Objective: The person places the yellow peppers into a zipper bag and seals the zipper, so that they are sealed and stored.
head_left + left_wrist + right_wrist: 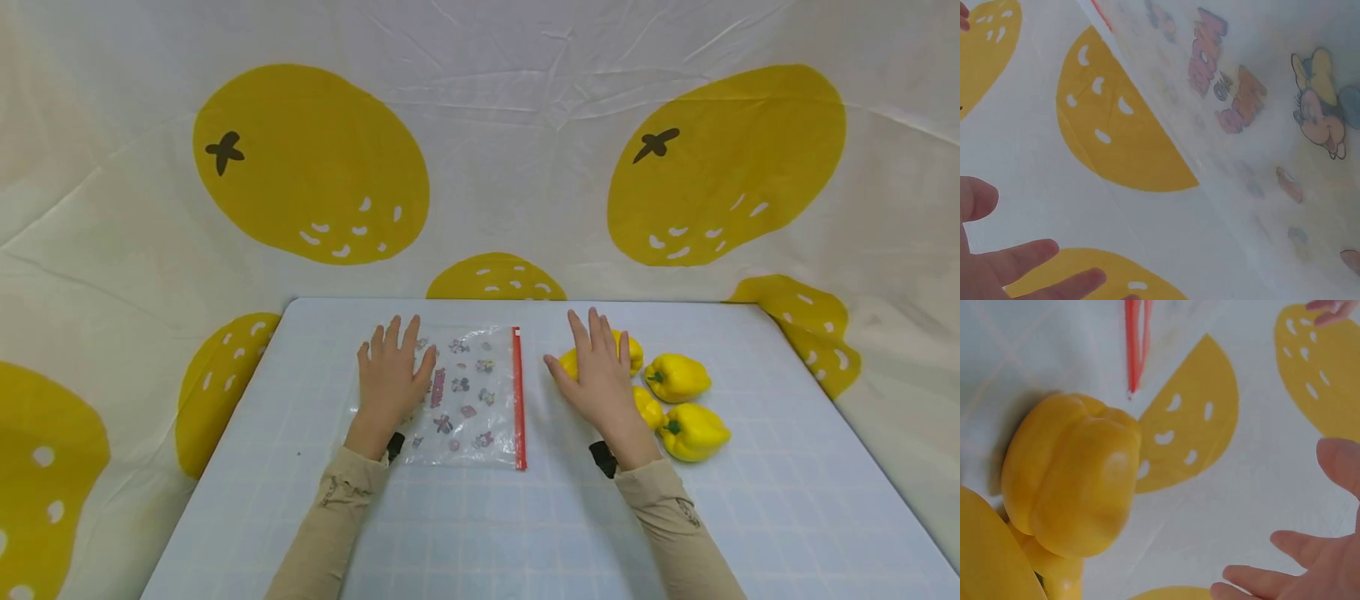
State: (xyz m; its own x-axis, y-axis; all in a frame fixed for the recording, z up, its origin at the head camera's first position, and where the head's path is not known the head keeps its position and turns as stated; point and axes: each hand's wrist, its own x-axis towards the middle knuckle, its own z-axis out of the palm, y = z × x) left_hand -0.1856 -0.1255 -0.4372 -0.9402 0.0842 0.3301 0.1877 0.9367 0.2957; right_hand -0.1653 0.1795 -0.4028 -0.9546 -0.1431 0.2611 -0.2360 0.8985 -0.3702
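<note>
In the head view my left hand (392, 379) is spread over the left part of a clear zip bag (468, 408) with cartoon prints and a red slider edge along its right side. My right hand (600, 383), fingers also spread, is above the yellow bell peppers on the right and partly covers some of them. One bell pepper (677, 377) and another bell pepper (694, 432) show whole beside it. Large in the right wrist view is a bell pepper (1072, 475), apart from the fingers. Neither hand holds anything.
Everything lies on a pale checked table (480, 533). Behind it hangs a white cloth (517, 150) printed with big yellow fruit, close against the table's far edge. Dark bands sit at both wrists.
</note>
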